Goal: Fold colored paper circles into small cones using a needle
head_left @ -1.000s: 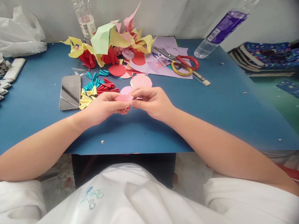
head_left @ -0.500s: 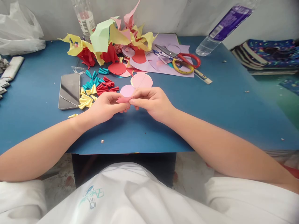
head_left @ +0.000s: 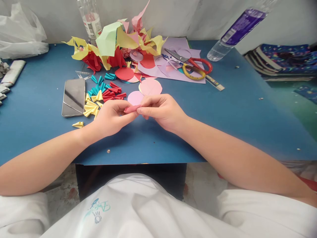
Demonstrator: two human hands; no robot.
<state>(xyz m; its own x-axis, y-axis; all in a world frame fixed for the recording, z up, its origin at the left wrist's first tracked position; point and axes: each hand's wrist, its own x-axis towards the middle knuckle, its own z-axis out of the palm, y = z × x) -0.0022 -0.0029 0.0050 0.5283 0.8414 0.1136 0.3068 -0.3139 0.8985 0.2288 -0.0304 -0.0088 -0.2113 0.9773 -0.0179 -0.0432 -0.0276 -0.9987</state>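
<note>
A small pink paper cone (head_left: 132,108) is held between both my hands, above the near part of the blue table. My left hand (head_left: 111,115) closes its thumb and fingers around the wider left end. At the narrow right end, my right hand (head_left: 162,110) pinches the paper with thumb and forefinger. Just behind my hands lie a lilac paper circle (head_left: 135,97) and a pink paper circle (head_left: 151,87). Left of these are rolled cones in yellow (head_left: 91,107), red (head_left: 114,91) and teal (head_left: 99,88). One yellow cone (head_left: 78,124) lies apart near my left wrist.
A phone (head_left: 73,98) lies left of the cones. Crumpled paper scraps (head_left: 106,41), a red paper circle (head_left: 124,73), scissors (head_left: 195,67) and lilac sheets (head_left: 182,44) fill the back. A tilted bottle (head_left: 235,29) leans on the wall; another bottle (head_left: 91,23) stands behind the scraps.
My left hand has shifted slightly right and down along the pink cone, and its fingers have closed in more. The cone is tilted a little more, its right end higher.
</note>
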